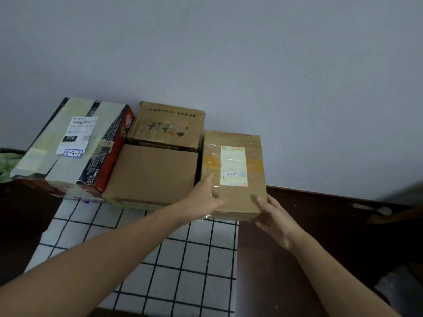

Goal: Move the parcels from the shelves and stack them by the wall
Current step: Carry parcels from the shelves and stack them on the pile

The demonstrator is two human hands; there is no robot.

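Parcel (pixel 231 138) centre-right, label blurred; I see left hand (pixel 205 196), right hand (pixel 275 218) gripping near corners. Upper-left box (pixel 75 143): "3-3-1", "010".

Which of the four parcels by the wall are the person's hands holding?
The rightmost brown cardboard box, clear-taped with a white label: the left hand and right hand hold its near end, thumbs on top, and touch no other.
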